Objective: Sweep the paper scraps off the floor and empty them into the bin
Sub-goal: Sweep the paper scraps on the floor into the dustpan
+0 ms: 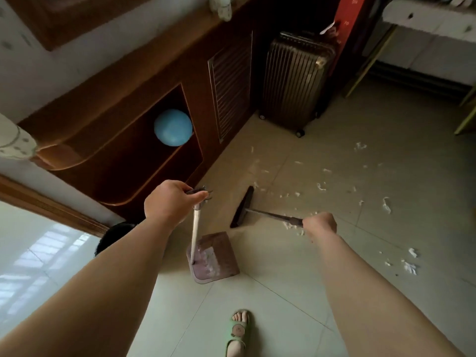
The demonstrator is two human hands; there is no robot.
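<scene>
left hand (170,199) closed round top of white dustpan handle (195,233); brown dustpan (219,256) sits on tiled floor (283,292), white scraps inside pan. right hand (320,225) fisted on dark broom handle (275,216); broom head (242,207) on floor just beyond pan. paper scraps (386,204) scattered right of broom. ribbed suitcase (291,81) by wooden cabinet (144,81); blue ball (173,127) in cabinet recess. foot in green sandal (238,331) at bottom.

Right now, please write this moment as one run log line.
left hand: holds dustpan handle | right hand: holds broom | paper scraps: mostly on floor
</scene>
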